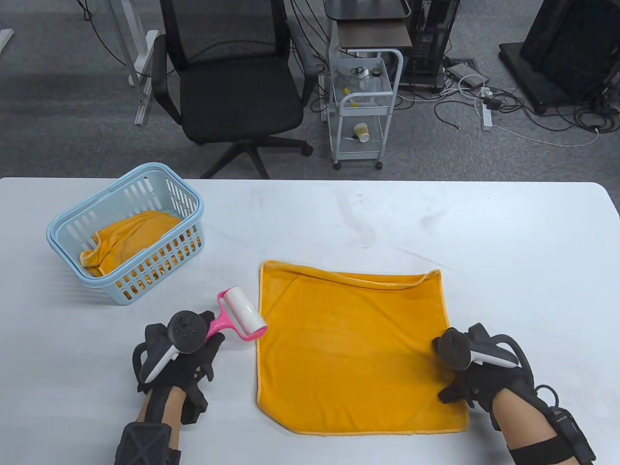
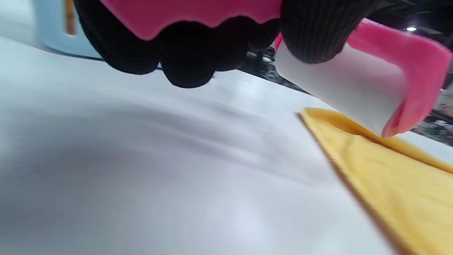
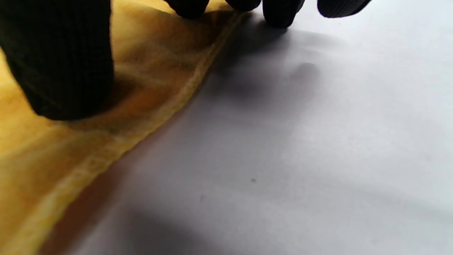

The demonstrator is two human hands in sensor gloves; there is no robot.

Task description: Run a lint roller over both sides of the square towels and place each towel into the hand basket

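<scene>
Gripping the lint roller [image 1: 241,313] beside the flat orange towel [image 1: 353,348], the left hand [image 1: 179,353] risks bunching it; the right hand [image 1: 477,373], fingers spread, pins only its right edge.

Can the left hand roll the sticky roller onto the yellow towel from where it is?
Probably yes. The left hand grips the lint roller by its pink handle, and the white roll sits right at the left edge of the flat towel. Nothing lies between them, and the right hand rests on the towel's right edge.
</scene>
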